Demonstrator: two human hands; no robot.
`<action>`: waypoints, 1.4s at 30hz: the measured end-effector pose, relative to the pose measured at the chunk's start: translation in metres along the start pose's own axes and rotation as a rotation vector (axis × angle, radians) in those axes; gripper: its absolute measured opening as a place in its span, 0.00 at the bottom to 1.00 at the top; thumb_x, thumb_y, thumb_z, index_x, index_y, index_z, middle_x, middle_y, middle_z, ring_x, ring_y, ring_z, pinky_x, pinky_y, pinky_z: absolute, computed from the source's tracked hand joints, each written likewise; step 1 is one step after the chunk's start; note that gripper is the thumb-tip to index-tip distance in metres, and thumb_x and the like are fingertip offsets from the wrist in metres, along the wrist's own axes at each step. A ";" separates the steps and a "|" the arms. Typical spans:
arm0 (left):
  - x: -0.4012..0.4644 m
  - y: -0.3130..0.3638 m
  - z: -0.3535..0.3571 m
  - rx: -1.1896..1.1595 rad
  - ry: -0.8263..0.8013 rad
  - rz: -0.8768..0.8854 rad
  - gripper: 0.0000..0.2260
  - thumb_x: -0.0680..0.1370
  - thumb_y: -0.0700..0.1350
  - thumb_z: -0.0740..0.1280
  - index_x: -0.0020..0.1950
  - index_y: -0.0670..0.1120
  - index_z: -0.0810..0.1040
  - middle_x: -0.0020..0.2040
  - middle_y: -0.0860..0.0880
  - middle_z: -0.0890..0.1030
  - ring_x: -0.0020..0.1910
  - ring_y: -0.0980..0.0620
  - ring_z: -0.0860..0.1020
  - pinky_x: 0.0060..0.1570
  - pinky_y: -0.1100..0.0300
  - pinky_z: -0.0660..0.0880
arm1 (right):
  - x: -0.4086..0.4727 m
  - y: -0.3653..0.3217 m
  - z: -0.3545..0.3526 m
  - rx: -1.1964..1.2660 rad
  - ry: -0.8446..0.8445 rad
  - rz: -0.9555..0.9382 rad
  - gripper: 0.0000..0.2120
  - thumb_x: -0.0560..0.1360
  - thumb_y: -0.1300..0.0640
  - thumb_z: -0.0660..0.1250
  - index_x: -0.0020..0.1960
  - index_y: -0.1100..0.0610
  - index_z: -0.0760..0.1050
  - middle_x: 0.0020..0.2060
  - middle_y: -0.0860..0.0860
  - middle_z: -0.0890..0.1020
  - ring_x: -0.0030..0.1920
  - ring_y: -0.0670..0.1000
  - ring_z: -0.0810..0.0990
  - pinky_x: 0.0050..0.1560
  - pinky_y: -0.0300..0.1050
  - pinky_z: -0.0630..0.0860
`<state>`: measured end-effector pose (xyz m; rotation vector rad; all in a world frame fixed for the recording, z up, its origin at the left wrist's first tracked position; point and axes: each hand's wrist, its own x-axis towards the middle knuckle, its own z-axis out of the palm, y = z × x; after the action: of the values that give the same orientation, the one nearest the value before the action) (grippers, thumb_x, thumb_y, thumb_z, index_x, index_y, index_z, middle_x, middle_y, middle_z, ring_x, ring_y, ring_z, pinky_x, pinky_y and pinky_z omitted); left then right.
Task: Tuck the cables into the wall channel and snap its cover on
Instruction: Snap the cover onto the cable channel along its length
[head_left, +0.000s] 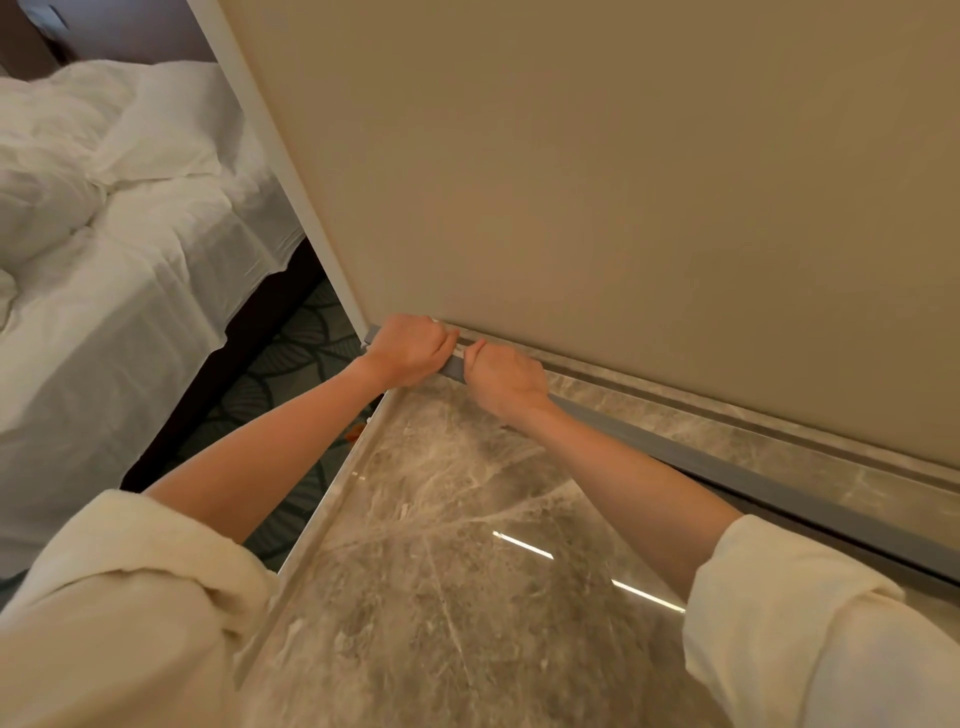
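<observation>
- At the marble counter's (467, 519) back, both fists, left hand (408, 351) and right hand (504, 379), are clenching the long grey plastic channel (727, 470).
- Cover looks mostly seated; left end is seemingly awaiting pressing.

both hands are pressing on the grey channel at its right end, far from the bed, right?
Not quite. Head view: the left hand and right hand are on the grey channel at its left end, by the wall corner nearest the bed.
</observation>
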<state>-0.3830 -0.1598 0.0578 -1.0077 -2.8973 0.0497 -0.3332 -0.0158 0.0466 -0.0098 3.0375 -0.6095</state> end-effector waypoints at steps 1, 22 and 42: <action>-0.001 0.002 0.002 0.024 0.009 0.004 0.25 0.79 0.40 0.59 0.26 0.51 0.50 0.23 0.40 0.74 0.22 0.46 0.67 0.26 0.51 0.72 | -0.002 0.002 0.000 -0.003 0.003 0.000 0.23 0.82 0.54 0.47 0.53 0.61 0.79 0.51 0.60 0.83 0.50 0.61 0.82 0.49 0.50 0.75; 0.007 0.014 0.008 0.081 0.072 -0.173 0.20 0.81 0.41 0.55 0.29 0.42 0.68 0.25 0.40 0.74 0.25 0.41 0.73 0.28 0.53 0.64 | -0.008 0.069 -0.026 -0.109 -0.137 -0.173 0.32 0.77 0.33 0.48 0.31 0.56 0.71 0.32 0.53 0.78 0.40 0.58 0.80 0.37 0.47 0.70; -0.005 0.044 0.019 -0.242 0.121 -0.136 0.15 0.81 0.47 0.55 0.40 0.42 0.73 0.38 0.42 0.80 0.36 0.45 0.74 0.44 0.48 0.73 | -0.043 0.154 -0.058 -0.247 -0.217 -0.201 0.23 0.75 0.39 0.63 0.51 0.61 0.70 0.47 0.59 0.81 0.46 0.60 0.80 0.38 0.49 0.72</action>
<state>-0.3535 -0.1282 0.0361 -0.8078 -2.8997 -0.3642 -0.2926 0.1493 0.0424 -0.3681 2.8953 -0.2191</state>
